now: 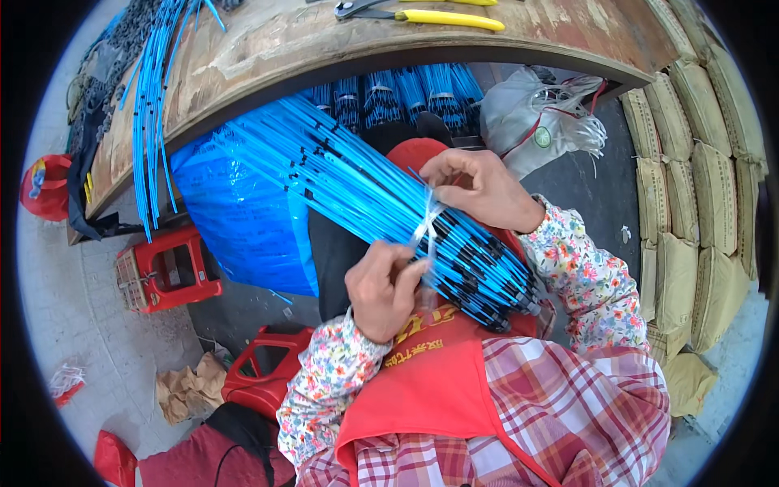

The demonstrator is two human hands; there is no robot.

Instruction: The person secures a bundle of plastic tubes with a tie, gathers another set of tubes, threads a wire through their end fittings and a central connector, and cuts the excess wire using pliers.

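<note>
Here, close in, a red apron (430,381) covers the person's lap. The left hand (381,288) pinches one end of a thin white string (425,223). The right hand (479,191) pinches the other end. The string goes around a bundle of blue sticks (365,191) lying across the lap. To tie it well, both ends should be pulled tight and even, I think. Farther off sits a red stool (166,272). Yellow pliers (442,15) lie on the wooden tabletop (268,49).
</note>
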